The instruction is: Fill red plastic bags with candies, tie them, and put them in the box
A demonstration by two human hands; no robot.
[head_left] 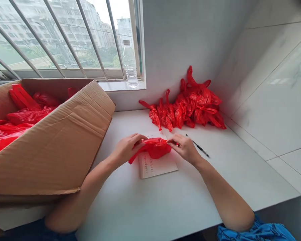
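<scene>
My left hand (127,149) and my right hand (184,149) both pinch a crumpled red plastic bag (153,148), gathered between them just above the table. Under the bag lies a white booklet (157,168) with small printed lines, partly hidden by the bag and my fingers. A black pen (200,148) lies just beyond my right hand. A heap of red plastic bags (189,107) is piled against the wall, beyond my hands.
A large open cardboard box (47,147) on the white table (145,207) holds more red bags (15,117). A plastic water bottle (129,63) stands on the sill of a barred window (65,40). Marble-like tiles (273,93) cover the right wall.
</scene>
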